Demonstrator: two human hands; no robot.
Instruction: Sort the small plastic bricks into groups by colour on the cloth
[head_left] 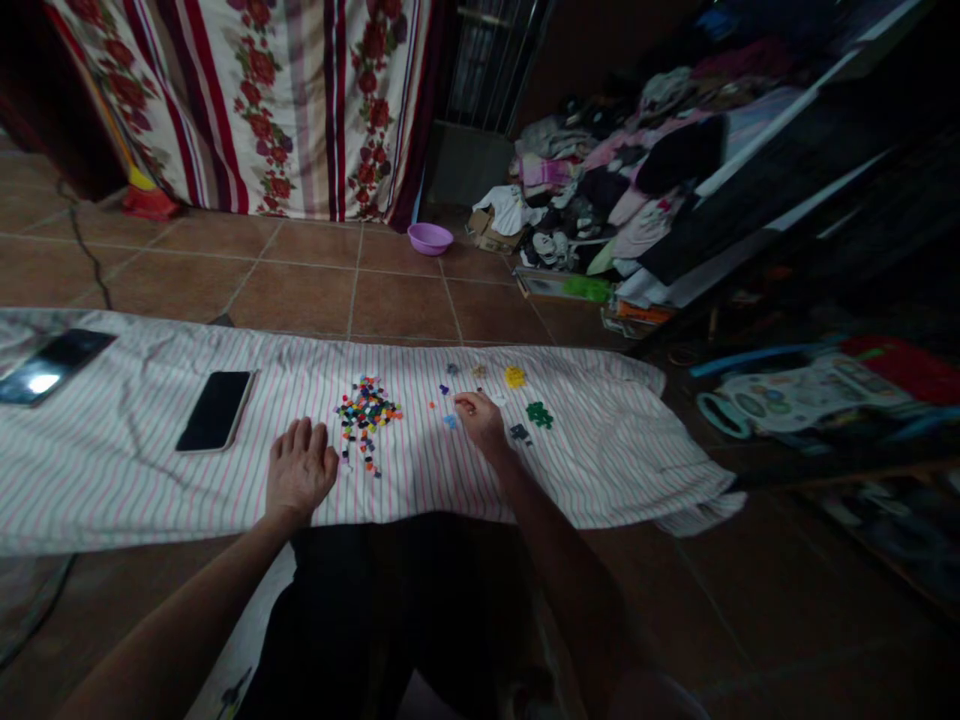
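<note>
Nearest the camera were the person's dark trousers (360, 610), with two bare forearms (187, 610) reaching forward on either side of them to a white cotton cloth (600, 470) striped in pink and grey.

The left hand (301, 468) lay palm down on the cloth, relaxed and gripping nothing, its fingers slightly spread. Just right of its thumb, and reaching farther from the person, was a loose pile of small multicoloured pieces (369, 408), with a few stragglers trailing towards the near edge.

The right hand (481, 420) was well apart from that pile, on its right side, thumb and forefinger brought together in a pinch; whether a piece sat between them could not be told. Close around it lay small single-colour groups: light-blue pieces (450, 421) just beside the fingers, purple pieces (444, 389) a little beyond, and one orange piece (431, 405) to the left. White pieces (498, 399) showed just past the knuckles. Dark grey pieces (519, 433) were right of the wrist, with dark green pieces (539, 414) farther out and bright yellow pieces (514, 376) beyond the hand. Tan pieces (479, 371) and grey-blue pieces (452, 369) lay past the fingertips.

A black-screened phone with a pale edge (216, 411) rested beyond the left hand, to its left.
</note>
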